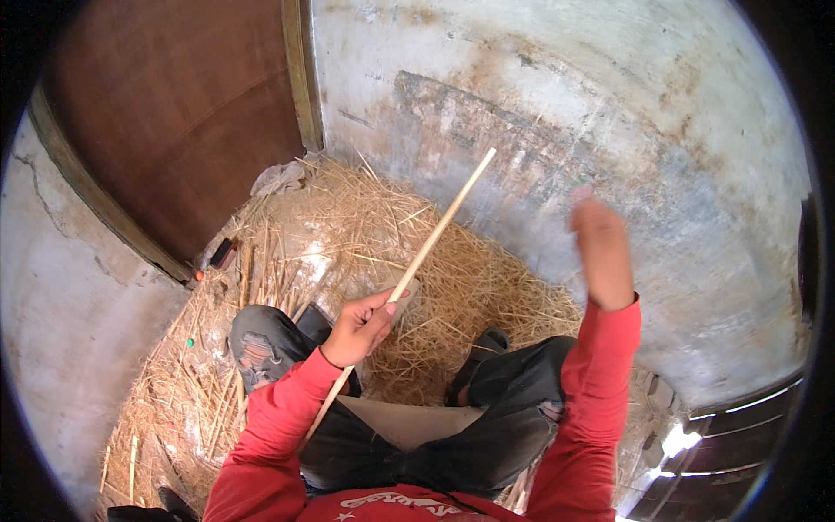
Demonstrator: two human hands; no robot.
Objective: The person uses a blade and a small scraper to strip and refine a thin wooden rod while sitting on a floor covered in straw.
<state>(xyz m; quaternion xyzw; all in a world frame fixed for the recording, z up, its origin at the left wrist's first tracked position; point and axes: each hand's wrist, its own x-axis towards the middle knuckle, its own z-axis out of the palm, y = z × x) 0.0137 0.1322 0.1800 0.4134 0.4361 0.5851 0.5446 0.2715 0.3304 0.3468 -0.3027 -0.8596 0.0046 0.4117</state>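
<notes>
A long, pale, thin stick [443, 225], which looks like wood or bamboo, slants up and away from my lap. My left hand [360, 328] is closed round its middle, and its lower end passes beneath my left forearm toward my thigh. Up on the right, apart from the stick and in front of the wall, my right hand [602, 252] is raised. Motion smears its fingers. A small pinkish patch shows at its tip, too blurred to tell whether it is a fingertip or something held.
Straw-like shavings [470, 300] cover the floor round my legs, with longer sticks [246, 274] at the left. A stained wall [539, 96] rises ahead and to the right. A brown door [183, 104] stands at the far left, a small dark object [223, 253] near its foot.
</notes>
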